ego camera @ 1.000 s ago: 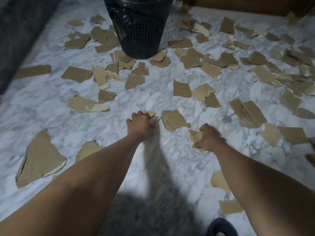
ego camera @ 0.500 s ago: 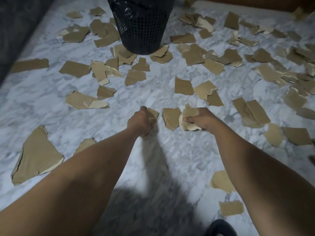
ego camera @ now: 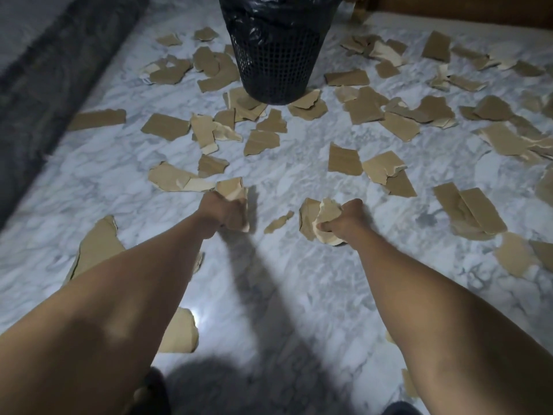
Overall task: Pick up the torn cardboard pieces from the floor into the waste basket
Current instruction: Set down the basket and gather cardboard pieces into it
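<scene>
Torn brown cardboard pieces lie scattered over the white marble floor. My left hand grips a cardboard piece that sticks up above my fist. In my right hand I hold a bunch of crumpled cardboard pieces just above the floor. A small scrap lies on the floor between my hands. The black mesh waste basket, lined with a black bag, stands at the top centre, well beyond both hands.
A dark rug or sofa edge runs along the left. Wooden furniture borders the top right. Larger cardboard pieces lie under my left forearm. My feet in dark footwear show at the bottom.
My right hand lifted its crumpled piece and gathered the piece lying between my hands. My left hand lifted with its cardboard. The view shifted, so the basket looks nearer.
</scene>
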`<state>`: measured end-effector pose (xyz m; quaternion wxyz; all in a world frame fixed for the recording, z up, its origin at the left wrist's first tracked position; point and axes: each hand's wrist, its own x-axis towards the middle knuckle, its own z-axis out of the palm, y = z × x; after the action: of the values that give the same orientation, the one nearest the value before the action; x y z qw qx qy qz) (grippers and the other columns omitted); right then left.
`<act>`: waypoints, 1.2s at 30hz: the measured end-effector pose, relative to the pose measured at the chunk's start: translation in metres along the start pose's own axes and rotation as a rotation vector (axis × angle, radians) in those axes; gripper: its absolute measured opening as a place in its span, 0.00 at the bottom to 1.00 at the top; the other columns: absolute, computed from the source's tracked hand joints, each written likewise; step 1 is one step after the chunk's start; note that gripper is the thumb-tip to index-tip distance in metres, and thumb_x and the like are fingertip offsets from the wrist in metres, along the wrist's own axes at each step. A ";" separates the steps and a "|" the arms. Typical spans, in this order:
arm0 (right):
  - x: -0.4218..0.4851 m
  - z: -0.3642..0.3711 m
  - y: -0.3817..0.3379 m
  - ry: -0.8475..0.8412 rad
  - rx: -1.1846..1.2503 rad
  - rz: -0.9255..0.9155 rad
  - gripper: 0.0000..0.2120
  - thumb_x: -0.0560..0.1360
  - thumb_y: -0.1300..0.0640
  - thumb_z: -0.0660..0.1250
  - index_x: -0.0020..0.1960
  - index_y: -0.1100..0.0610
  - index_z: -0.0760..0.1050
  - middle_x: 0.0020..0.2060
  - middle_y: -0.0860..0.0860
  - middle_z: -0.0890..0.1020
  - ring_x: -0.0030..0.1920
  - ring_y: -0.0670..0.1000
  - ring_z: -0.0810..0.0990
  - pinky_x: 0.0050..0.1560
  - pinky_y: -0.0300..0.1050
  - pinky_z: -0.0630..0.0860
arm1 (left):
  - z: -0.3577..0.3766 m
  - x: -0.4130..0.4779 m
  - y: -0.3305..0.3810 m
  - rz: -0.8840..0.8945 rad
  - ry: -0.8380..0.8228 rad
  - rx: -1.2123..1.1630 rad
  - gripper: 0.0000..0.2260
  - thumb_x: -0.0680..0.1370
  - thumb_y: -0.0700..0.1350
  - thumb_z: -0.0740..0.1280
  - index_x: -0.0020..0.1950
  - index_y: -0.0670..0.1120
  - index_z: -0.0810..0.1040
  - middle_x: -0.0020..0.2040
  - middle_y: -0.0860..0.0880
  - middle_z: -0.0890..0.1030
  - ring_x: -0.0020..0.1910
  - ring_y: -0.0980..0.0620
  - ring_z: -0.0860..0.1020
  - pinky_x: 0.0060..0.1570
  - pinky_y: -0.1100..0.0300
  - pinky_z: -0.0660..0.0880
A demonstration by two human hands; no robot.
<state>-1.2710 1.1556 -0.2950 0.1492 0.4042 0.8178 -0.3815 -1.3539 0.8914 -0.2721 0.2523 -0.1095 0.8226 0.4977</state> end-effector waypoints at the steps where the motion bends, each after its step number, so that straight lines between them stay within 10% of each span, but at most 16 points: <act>1: -0.002 -0.002 -0.003 -0.040 0.018 -0.014 0.38 0.62 0.54 0.83 0.68 0.60 0.73 0.59 0.56 0.80 0.57 0.59 0.80 0.51 0.52 0.81 | -0.003 0.000 -0.001 -0.027 0.019 0.014 0.12 0.75 0.44 0.72 0.55 0.40 0.77 0.45 0.45 0.78 0.38 0.50 0.76 0.43 0.62 0.73; 6: -0.022 -0.015 -0.022 -0.202 0.133 -0.104 0.21 0.70 0.54 0.78 0.59 0.60 0.79 0.49 0.56 0.83 0.42 0.56 0.83 0.26 0.42 0.77 | -0.005 -0.011 0.003 -0.036 -0.158 0.241 0.13 0.76 0.48 0.72 0.37 0.43 0.74 0.29 0.50 0.75 0.27 0.54 0.74 0.24 0.66 0.69; 14: -0.029 0.039 -0.057 -0.117 -0.225 -0.121 0.32 0.66 0.38 0.75 0.63 0.54 0.76 0.62 0.55 0.76 0.61 0.57 0.76 0.57 0.51 0.78 | -0.053 -0.023 -0.016 -0.015 -0.153 0.732 0.16 0.75 0.53 0.72 0.57 0.44 0.82 0.57 0.44 0.80 0.59 0.43 0.77 0.55 0.54 0.72; 18: -0.031 0.053 -0.062 0.029 -0.292 0.093 0.39 0.66 0.36 0.75 0.68 0.56 0.69 0.68 0.56 0.63 0.69 0.61 0.64 0.67 0.56 0.68 | -0.081 -0.037 -0.054 -0.291 -0.096 0.959 0.41 0.59 0.75 0.61 0.65 0.53 0.76 0.57 0.45 0.69 0.60 0.40 0.71 0.61 0.48 0.71; 22: -0.024 0.053 -0.067 0.021 -0.316 0.053 0.39 0.70 0.35 0.70 0.70 0.60 0.67 0.67 0.58 0.70 0.69 0.61 0.67 0.69 0.53 0.66 | -0.078 -0.042 -0.087 -0.203 0.028 1.008 0.15 0.74 0.50 0.66 0.58 0.45 0.77 0.55 0.45 0.71 0.55 0.42 0.67 0.55 0.50 0.70; 28: -0.019 0.040 -0.060 -0.068 0.000 0.095 0.32 0.68 0.53 0.78 0.67 0.62 0.72 0.59 0.57 0.80 0.57 0.58 0.81 0.50 0.50 0.81 | -0.062 -0.025 -0.064 -0.008 0.171 0.528 0.06 0.73 0.44 0.69 0.45 0.42 0.77 0.42 0.47 0.77 0.44 0.44 0.77 0.39 0.59 0.73; 36: -0.037 0.009 -0.075 -0.292 0.361 0.169 0.17 0.73 0.56 0.76 0.56 0.64 0.78 0.46 0.59 0.84 0.30 0.53 0.85 0.20 0.39 0.74 | -0.050 -0.033 -0.044 -0.087 0.087 -0.313 0.08 0.72 0.35 0.73 0.50 0.37 0.80 0.40 0.42 0.83 0.31 0.46 0.82 0.28 0.57 0.78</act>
<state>-1.3066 1.1003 -0.2431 0.2227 0.4319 0.6693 -0.5621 -1.3220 0.8247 -0.2693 0.2177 -0.2042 0.7395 0.6033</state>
